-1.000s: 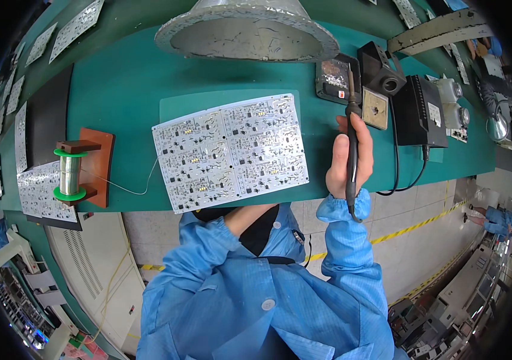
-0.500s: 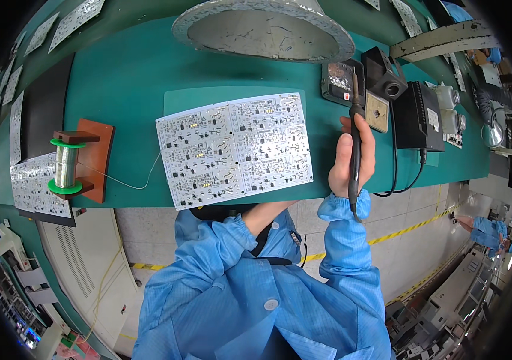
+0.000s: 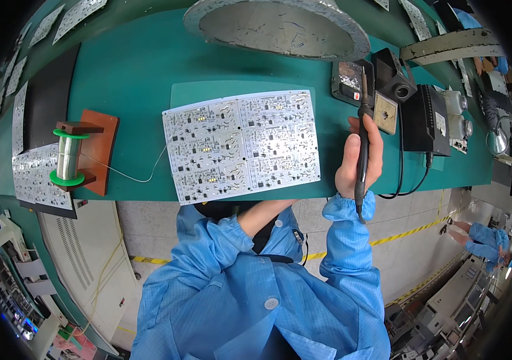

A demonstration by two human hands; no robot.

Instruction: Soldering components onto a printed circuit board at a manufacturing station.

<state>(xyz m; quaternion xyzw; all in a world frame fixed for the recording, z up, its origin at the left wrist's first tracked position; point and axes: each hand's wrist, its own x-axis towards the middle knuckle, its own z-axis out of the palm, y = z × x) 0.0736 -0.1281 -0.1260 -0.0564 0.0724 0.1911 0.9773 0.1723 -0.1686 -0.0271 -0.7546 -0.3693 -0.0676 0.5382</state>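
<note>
In my right hand (image 3: pixel 347 173) I hold a black soldering iron (image 3: pixel 362 161), fingers closed round its handle. Its tip points away from me, beside a small dark tray of solder scraps (image 3: pixel 348 77). To the left of that hand lies a white circuit board panel (image 3: pixel 245 157) with several repeated sections and small parts, slightly turned on the green mat. My left forearm (image 3: pixel 265 215) reaches right below the table's front edge; the hand itself is hidden. A solder wire spool (image 3: pixel 68 157) with green flanges sits on a brown stand (image 3: pixel 101 165), its wire running to the board's left edge.
A grey lamp hood (image 3: pixel 280 36) hangs over the table's far side. At right stand a black iron holder (image 3: pixel 395 78), a yellowish sponge (image 3: pixel 385 114), a black station box (image 3: pixel 427 120) and glass jars (image 3: pixel 455 102). More boards (image 3: pixel 40 177) lie at the left.
The whole scene has shifted slightly to the right in the view. My right hand, the soldering iron and the circuit board keep nearly the same places relative to one another.
</note>
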